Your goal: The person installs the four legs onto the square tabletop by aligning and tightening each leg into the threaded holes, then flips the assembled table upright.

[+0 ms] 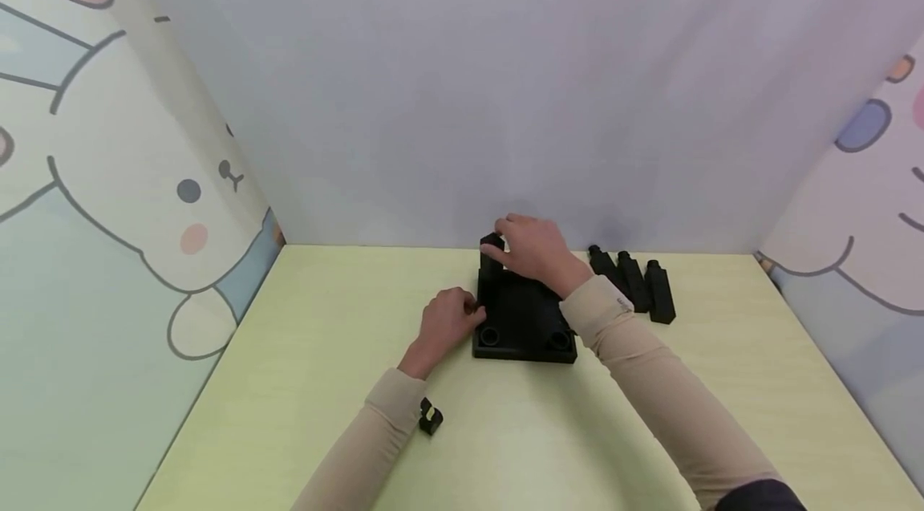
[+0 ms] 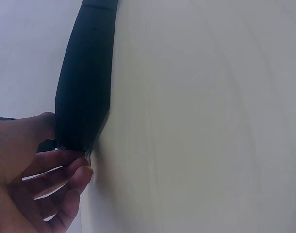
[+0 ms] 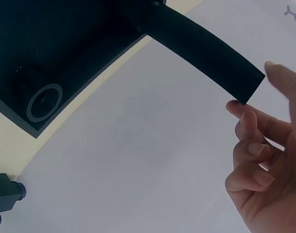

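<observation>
A black square board (image 1: 521, 317) lies on the table with its raised rim and round corner sockets facing up. One tapered black leg (image 1: 492, 256) stands upright at its far left corner. My right hand (image 1: 537, 253) pinches the top end of this leg between thumb and forefinger; in the right wrist view the leg (image 3: 206, 53) rises from the board's corner. With my left hand (image 1: 445, 322) I grip the left side of the board, thumb on the inner side. The left wrist view shows the fingers (image 2: 56, 170) bent around the board's dark edge (image 2: 87, 73).
Three loose black legs (image 1: 660, 292) with round pegs lie side by side to the right of the board. A small black piece with a yellow mark (image 1: 430, 417) sits near my left sleeve. A pale curtain (image 1: 462, 94) borders the table's back edge, with cartoon-printed panels at both sides.
</observation>
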Motion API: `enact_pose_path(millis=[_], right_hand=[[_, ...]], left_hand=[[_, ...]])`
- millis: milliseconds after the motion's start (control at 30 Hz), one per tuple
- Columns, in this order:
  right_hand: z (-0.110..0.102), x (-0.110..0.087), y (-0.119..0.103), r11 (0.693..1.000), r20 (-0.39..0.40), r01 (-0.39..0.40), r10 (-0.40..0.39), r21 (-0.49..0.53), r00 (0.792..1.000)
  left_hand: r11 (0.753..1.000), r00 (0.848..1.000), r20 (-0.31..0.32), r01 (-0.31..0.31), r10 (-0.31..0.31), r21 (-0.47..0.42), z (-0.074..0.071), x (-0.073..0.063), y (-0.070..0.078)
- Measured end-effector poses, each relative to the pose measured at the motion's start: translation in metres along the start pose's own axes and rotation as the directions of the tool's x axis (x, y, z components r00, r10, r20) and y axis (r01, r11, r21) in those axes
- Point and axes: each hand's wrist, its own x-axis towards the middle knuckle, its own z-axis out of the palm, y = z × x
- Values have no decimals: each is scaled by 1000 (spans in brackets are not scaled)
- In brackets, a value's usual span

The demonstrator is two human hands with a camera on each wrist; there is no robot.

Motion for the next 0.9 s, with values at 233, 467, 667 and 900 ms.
enact_pose_path(millis=[233, 467, 667, 900], right_hand=[[-3, -2, 2, 1000, 52, 2, -1, -1, 999], [-1, 1, 2, 1000, 42, 13, -12, -21, 999], [2, 1, 2, 1000, 3, 24, -24, -17, 1000], [4, 0, 4, 1000, 11, -17, 17, 13, 1000]], left_hand=[[1000, 1000, -13, 1, -1, 10, -1, -1, 2], [1000, 1000, -10, 3, -3, 6, -1, 0, 3], [1000, 1000, -9, 2, -2, 4, 0, -1, 1], [1000, 1000, -19, -2, 2, 4, 2, -1, 0]])
